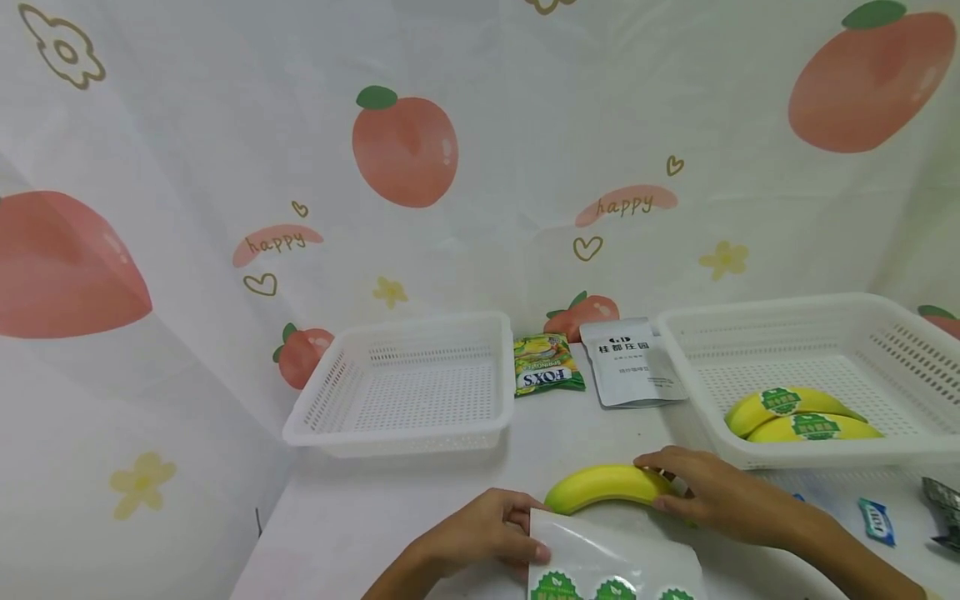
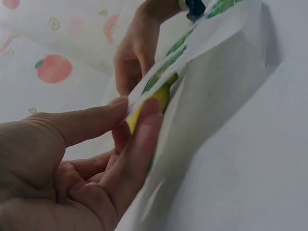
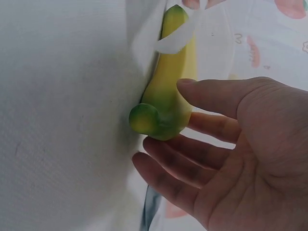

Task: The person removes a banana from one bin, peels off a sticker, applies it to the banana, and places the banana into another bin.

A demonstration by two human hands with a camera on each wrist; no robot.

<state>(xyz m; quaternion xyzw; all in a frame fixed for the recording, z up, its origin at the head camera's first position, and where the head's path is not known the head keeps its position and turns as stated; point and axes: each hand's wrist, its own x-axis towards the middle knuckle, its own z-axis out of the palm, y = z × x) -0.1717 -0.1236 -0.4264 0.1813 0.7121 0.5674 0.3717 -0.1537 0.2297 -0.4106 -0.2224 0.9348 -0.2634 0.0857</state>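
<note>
A yellow banana (image 1: 603,483) with greenish ends lies on the table near its front. At the banana's right end, my right hand (image 1: 720,496) holds it between thumb and fingers; in the right wrist view the thumb (image 3: 207,94) lies against its side near the green stem. My left hand (image 1: 487,533) pinches the left edge of a white sticker sheet (image 1: 600,542) bearing several round green labels. This sheet is in front of the banana, whose left tip is close to the left fingers. The sheet's lower part runs out of the head view.
Behind stands a white basket (image 1: 397,437) at left, another basket (image 1: 840,454) at right with two labelled bananas (image 1: 813,427). Between them are a green FOX'S bag (image 1: 547,364) and a silver pouch (image 1: 633,367). A small blue packet (image 1: 876,522) and black wrapper (image 1: 945,508) lie at right.
</note>
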